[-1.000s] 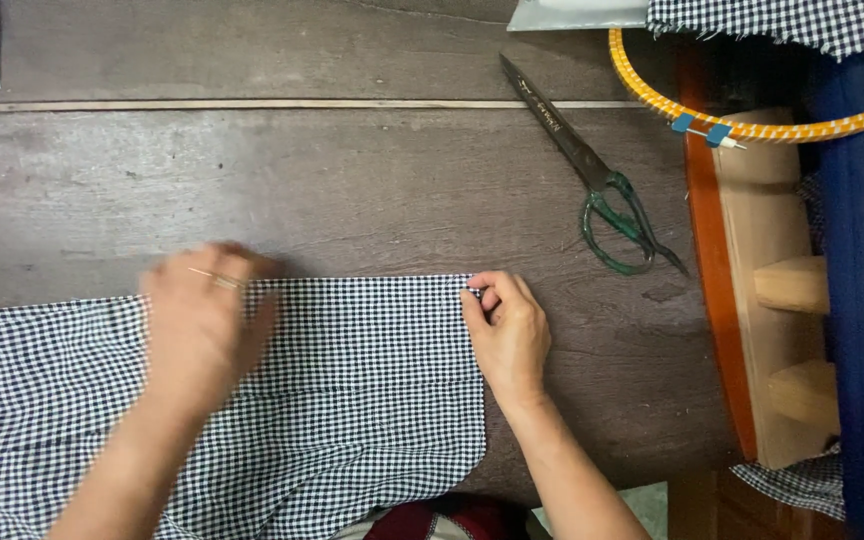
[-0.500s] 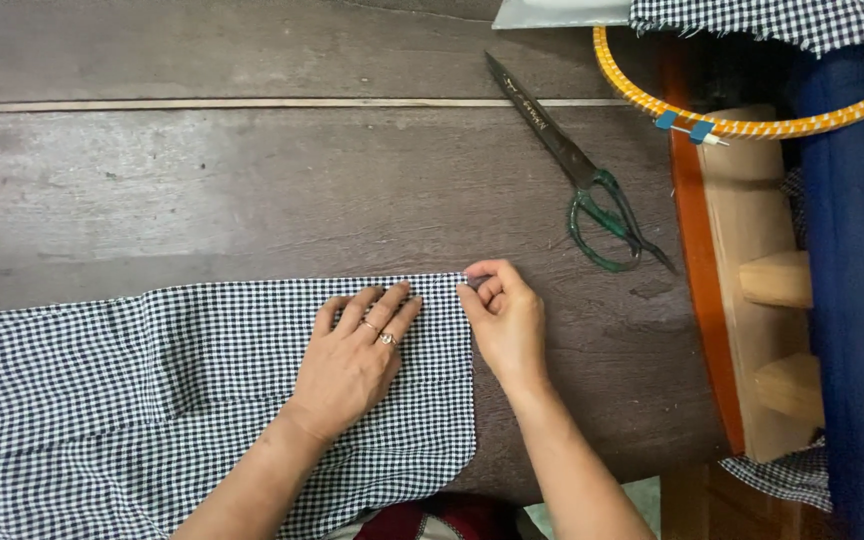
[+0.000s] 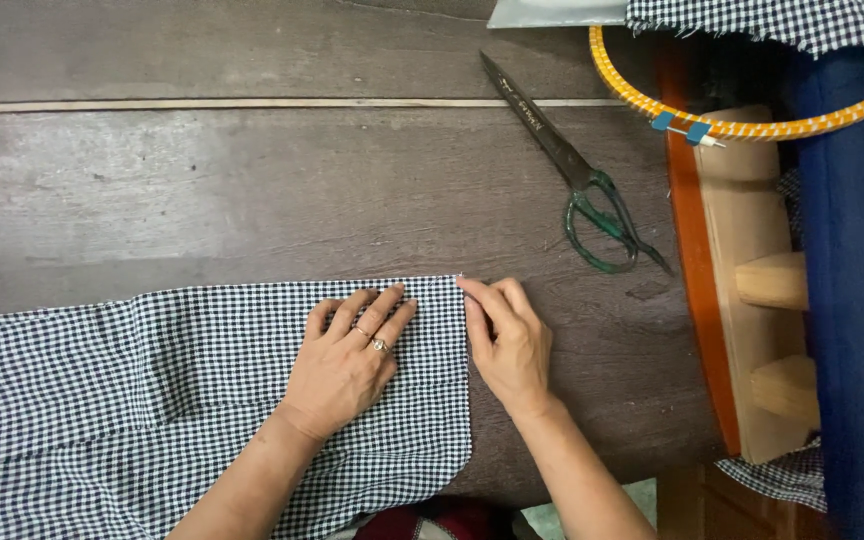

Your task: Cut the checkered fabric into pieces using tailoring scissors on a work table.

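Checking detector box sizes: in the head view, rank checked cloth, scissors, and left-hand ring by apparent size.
1. Checked cloth, largest by far, running off the frame's left edge.
2. Scissors, long and dark with green handles.
3. Ring on the left hand, tiny.

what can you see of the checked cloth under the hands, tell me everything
The checked cloth is a thin woven fabric in small black-and-white gingham. It lies flat on the dark wooden table, running off the left and bottom edges of the view, with soft creases across it and a straight right edge. The left hand presses flat on it near that edge, fingers spread. The right hand rests beside the edge, its fingertips at the top right corner.
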